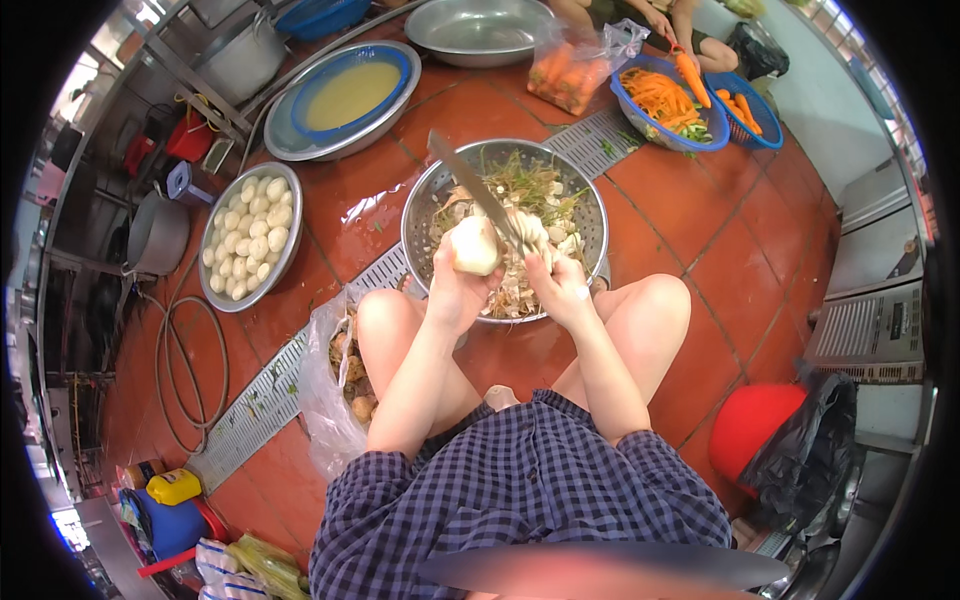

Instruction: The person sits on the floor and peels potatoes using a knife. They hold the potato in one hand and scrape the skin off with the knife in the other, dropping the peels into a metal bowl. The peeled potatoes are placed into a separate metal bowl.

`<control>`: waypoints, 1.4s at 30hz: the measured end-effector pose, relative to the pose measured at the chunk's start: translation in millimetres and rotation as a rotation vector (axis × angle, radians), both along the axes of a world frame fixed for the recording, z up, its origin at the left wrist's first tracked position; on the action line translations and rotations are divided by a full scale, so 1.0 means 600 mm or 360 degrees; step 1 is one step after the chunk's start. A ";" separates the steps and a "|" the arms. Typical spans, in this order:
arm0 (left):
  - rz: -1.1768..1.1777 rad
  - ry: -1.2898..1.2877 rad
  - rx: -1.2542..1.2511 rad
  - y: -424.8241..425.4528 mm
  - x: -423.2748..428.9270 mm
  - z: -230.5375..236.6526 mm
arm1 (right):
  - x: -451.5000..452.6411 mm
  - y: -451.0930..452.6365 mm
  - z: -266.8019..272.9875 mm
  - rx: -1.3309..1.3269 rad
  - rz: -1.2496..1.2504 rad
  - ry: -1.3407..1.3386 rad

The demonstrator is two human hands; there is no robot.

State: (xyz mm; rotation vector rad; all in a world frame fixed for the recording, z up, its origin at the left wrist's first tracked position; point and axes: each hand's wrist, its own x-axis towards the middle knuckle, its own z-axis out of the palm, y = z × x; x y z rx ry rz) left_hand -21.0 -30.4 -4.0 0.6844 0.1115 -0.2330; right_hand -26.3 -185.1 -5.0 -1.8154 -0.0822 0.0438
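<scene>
My left hand (459, 292) holds a round, mostly peeled white root vegetable (475, 246), fingers around its underside. In my right hand (559, 291) is a long kitchen knife (474, 184), its blade pointing up and to the left beside the vegetable. Pale peelings gather at the blade near my right fingers. Both hands are above a perforated metal colander (596, 217) between my knees, which holds peelings and stringy roots (517, 180). Left of my knee, a clear plastic bag (326, 405) contains brown unpeeled root vegetables (364, 409).
A metal basin (298, 217) of peeled white vegetables (251, 232) stands left. Beyond are a blue-rimmed strainer (352, 94) in a basin of cloudy liquid and a bag of carrots (570, 79). Another person's hand (664, 26) peels a carrot (691, 79) over a blue basket (709, 142). A hose (176, 360) coils left.
</scene>
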 end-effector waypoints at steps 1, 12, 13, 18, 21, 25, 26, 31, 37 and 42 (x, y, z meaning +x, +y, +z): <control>0.0034 0.0037 0.0001 0.005 0.002 0.002 | -0.009 -0.001 0.008 -0.0076 0.0057 -0.0076; -0.0087 -0.0469 0.0422 0.002 -0.012 -0.029 | 0.011 0.001 0.005 -0.0039 0.0019 0.0103; -0.0201 -0.0463 0.0407 -0.003 -0.012 -0.019 | 0.023 -0.004 0.003 0.0130 0.0038 0.0306; -0.0024 -0.0108 0.0088 0.002 0.003 -0.018 | -0.015 0.002 0.013 0.0034 0.0060 -0.0265; 0.0034 -0.0176 0.0155 -0.001 0.004 -0.035 | -0.038 -0.005 0.004 -0.0560 0.0211 -0.0514; 0.0099 0.0014 -0.0109 -0.010 0.001 -0.033 | -0.039 0.006 0.002 -0.0603 0.0149 -0.0532; 0.0075 -0.0008 -0.0176 -0.009 0.002 -0.040 | -0.041 0.006 0.003 -0.0619 0.0169 -0.0506; 0.0092 -0.0036 0.0149 -0.012 0.002 -0.021 | -0.034 0.013 -0.013 -0.0620 0.0094 -0.0545; 0.0112 0.0122 -0.0100 -0.007 -0.001 -0.021 | 0.003 0.016 -0.006 0.0047 0.0181 -0.0075; 0.0140 0.0004 -0.0047 0.008 0.000 -0.034 | -0.028 0.013 -0.002 -0.0287 0.0307 -0.0434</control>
